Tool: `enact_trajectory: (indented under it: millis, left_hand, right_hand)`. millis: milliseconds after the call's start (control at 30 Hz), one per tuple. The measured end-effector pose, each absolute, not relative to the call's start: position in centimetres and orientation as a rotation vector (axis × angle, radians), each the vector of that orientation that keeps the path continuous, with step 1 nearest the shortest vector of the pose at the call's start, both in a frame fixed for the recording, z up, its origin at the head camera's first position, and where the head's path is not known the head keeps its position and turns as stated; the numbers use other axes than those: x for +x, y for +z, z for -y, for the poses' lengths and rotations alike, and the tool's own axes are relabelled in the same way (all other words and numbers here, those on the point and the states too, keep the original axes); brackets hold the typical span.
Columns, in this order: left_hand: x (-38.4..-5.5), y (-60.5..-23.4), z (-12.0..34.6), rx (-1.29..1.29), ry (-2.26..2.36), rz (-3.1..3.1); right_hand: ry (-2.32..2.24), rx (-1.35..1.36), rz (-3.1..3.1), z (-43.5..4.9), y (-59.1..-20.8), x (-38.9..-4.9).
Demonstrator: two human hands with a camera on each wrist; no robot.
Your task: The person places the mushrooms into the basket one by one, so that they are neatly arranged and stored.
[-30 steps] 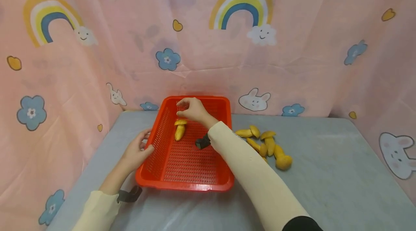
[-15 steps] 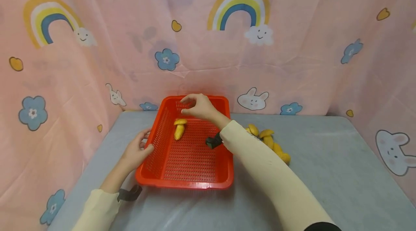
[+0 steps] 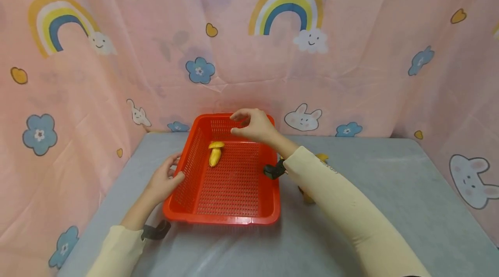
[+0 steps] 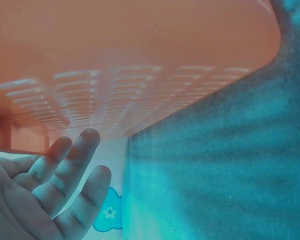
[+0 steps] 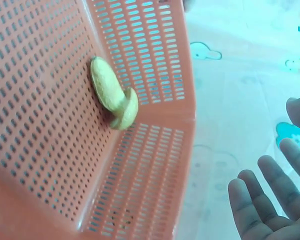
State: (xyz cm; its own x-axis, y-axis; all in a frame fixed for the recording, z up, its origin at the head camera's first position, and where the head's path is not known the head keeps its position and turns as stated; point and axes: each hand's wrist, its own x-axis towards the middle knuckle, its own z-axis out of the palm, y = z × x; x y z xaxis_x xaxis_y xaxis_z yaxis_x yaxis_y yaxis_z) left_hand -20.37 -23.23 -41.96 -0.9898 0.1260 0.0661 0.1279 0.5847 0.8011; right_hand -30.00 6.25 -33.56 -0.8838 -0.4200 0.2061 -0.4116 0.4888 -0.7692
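Observation:
An orange-red perforated plastic basket (image 3: 221, 219) stands on the table, with one yellow mushroom (image 3: 215, 155) lying inside near its left wall. My left hand (image 3: 160, 184) rests at the basket's left side, thumb at the rim and fingers along the outer wall. In the left wrist view the fingers (image 4: 85, 150) are loosely extended under the rim. Above the far right part of the basket hovers my right hand (image 3: 255, 126), fingers and thumb spread apart with nothing between them. The right wrist view shows the mushroom (image 5: 112, 95) against the slotted wall, well away from that hand.
More yellow mushrooms (image 3: 322, 157) lie on the grey-blue table (image 3: 390, 190) right of the basket, mostly hidden by my right sleeve (image 3: 343, 199). A pink patterned curtain (image 3: 351, 73) hangs behind and at both sides.
My right hand has moved right from over the mushroom in the basket, and its sleeve now covers most of the mushrooms on the table. My left hand has stayed put.

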Motion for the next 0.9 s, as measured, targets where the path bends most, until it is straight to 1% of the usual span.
enact_trajectory:
  millis: [200,467,733,900]
  left_hand:
    - [-20.5,-41.8,23.2,-0.224,-1.432,2.793]
    - [-20.5,-41.8,23.2,-0.217,-1.431,2.799]
    - [-20.4,-41.7,23.2,-0.193,-1.44,2.806]
    - [-20.3,-41.5,23.1,-0.188,-1.452,2.81]
  right_hand:
    - [-1.358,-0.771,-2.759,-8.1,-33.3,-29.5]
    - [-1.317,-0.721,-2.796,-11.1,-33.1,-28.7]
    - [-1.271,-0.576,-2.833,-14.2,-34.3,-28.3]
    - [-1.218,-0.551,-2.878,-16.1,-35.2,-28.2]
